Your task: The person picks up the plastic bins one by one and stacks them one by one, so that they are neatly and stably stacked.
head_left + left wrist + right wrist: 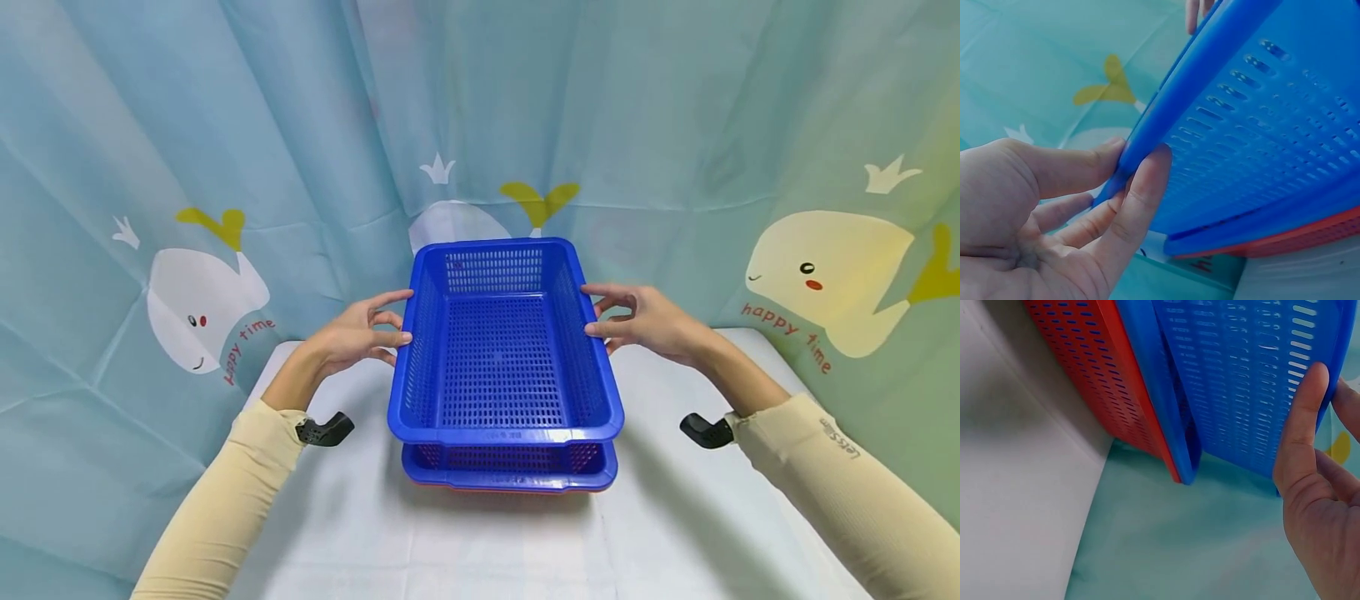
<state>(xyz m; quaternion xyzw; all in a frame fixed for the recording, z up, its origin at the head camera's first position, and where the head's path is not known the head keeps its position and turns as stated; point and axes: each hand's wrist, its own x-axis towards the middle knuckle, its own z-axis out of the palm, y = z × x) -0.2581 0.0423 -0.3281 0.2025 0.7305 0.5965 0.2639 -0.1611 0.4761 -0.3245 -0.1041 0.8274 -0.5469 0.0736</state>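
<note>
A blue perforated plastic basket [498, 358] is held up between both hands, above a second blue basket [510, 480]. Beneath that one a red basket [1094, 375] shows, mostly hidden in the head view. My left hand [356, 333] pinches the left rim of the upper basket; in the left wrist view its thumb and fingers [1141, 200] lie on opposite sides of the rim. On the other side my right hand [637, 321] grips the right rim, one finger [1305, 406] lying along the outer wall in the right wrist view.
The baskets are over a white table [360, 533]. Behind stands a light blue curtain [315, 108] with printed whales. Each cream sleeve carries a black wrist device, one by the left cuff [326, 430] and one by the right cuff [705, 430].
</note>
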